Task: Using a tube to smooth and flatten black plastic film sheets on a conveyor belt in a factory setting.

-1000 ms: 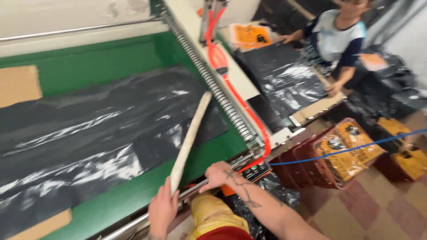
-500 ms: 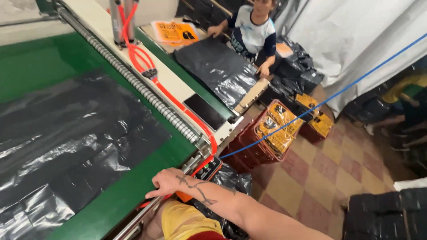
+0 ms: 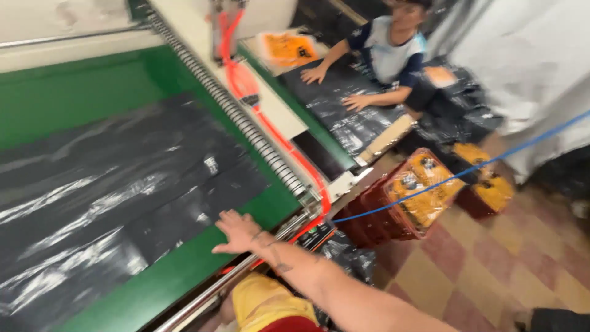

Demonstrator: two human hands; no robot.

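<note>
Nearest the camera: right hand (image 3: 236,232) flat and open, fingers spread, palm down on the green counter (image 3: 178,276) right at the near corner of the black plastic sheet (image 3: 123,197), gripping nothing, seemingly pressing to keep the sheet edge from sliding. Left hand out of view. Just beside the wrist, a metal rail (image 3: 246,270) along the counter's edge, acting as a border for the flat work surface. Sheet spread smooth and wide across the green, glossy creases catching light, laid out flat as if for smoothing or stacking. Further off, a ribbed roller (image 3: 246,123) and a red hose (image 3: 289,147) along the counter's far side. Beyond, on the floor, red crates with orange contents (image 3: 405,200), within reach of the machine. Farthest: another person (image 3: 387,55) leaning over a second black sheet (image 3: 344,110), both palms down on it.
</note>
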